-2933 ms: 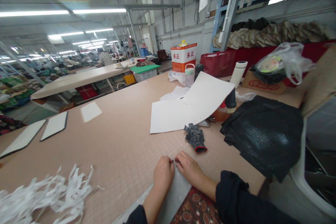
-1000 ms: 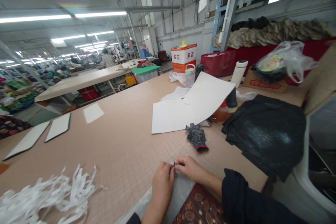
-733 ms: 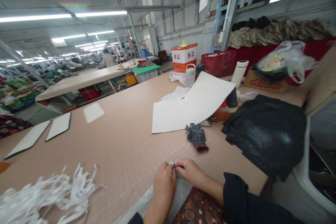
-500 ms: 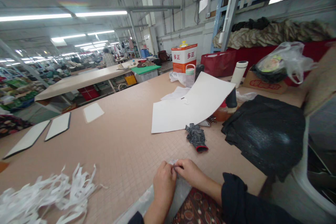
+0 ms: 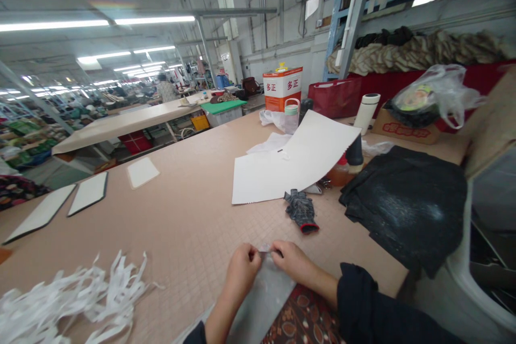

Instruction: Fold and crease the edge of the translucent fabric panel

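Note:
A greyish, translucent plastic sheet (image 5: 262, 295) lies at the front edge of the table and hangs toward my lap. My left hand (image 5: 243, 267) pinches its far edge, fingers curled. A short gap to the right, my right hand (image 5: 291, 260) pinches the same edge between thumb and fingers. Whether something small is also between my fingertips, I cannot make out. Just beyond my hands is a grey knitted glove (image 5: 300, 210) with a red cuff. Behind the glove rests a large white sheet of card (image 5: 294, 164), its right side raised.
White strips (image 5: 76, 298) are heaped at the front left. Pale panels (image 5: 87, 193) lie along the left edge. Black sheets (image 5: 407, 204) are stacked at right. A white flask (image 5: 367, 113), an orange-and-white can (image 5: 282, 88) and a plastic bag (image 5: 435, 94) stand at the back.
My hands have moved apart, the left one shifting left and the right one slightly right. More of the plastic sheet now shows between and below them.

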`<state>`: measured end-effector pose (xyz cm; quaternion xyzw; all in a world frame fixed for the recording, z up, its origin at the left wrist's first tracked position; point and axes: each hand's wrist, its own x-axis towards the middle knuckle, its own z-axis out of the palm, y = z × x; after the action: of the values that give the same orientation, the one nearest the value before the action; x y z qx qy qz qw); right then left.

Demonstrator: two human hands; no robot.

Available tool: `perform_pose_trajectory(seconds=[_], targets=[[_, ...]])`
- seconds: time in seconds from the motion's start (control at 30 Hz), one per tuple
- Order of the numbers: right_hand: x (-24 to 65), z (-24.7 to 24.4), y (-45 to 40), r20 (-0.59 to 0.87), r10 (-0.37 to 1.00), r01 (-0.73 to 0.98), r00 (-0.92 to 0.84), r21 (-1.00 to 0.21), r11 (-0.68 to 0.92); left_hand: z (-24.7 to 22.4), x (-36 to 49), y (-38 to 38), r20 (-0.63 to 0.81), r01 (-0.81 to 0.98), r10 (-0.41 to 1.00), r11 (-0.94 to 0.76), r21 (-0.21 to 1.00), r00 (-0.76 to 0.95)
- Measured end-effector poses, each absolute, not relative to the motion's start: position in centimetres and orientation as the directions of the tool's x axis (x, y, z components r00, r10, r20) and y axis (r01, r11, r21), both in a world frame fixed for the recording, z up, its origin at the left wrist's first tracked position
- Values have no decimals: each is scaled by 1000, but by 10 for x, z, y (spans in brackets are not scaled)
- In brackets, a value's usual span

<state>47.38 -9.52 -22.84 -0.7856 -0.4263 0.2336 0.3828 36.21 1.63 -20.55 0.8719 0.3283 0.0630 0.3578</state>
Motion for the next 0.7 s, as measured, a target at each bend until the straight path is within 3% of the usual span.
perform_pose_trajectory(seconds=[0.23,0.43,0.5,0.57,0.7], targets=[[474,-218,-92,5,899,490,438,-840,-234,-204,366,24,-153,442,516,-503,743,843],[478,-231,-80,-1,873,600,488,-726,-336,-199,361,23,-27,452,634,-520,725,773],[480,-234,-78,1,862,617,506,-700,-361,-195,354,18,64,434,619,-617,656,783],[481,-234,-77,7,852,636,524,-668,-386,-195,347,9,132,373,497,-777,507,857],[477,-225,-82,145,835,757,531,-524,-390,-207,334,-13,69,238,252,-956,171,965]])
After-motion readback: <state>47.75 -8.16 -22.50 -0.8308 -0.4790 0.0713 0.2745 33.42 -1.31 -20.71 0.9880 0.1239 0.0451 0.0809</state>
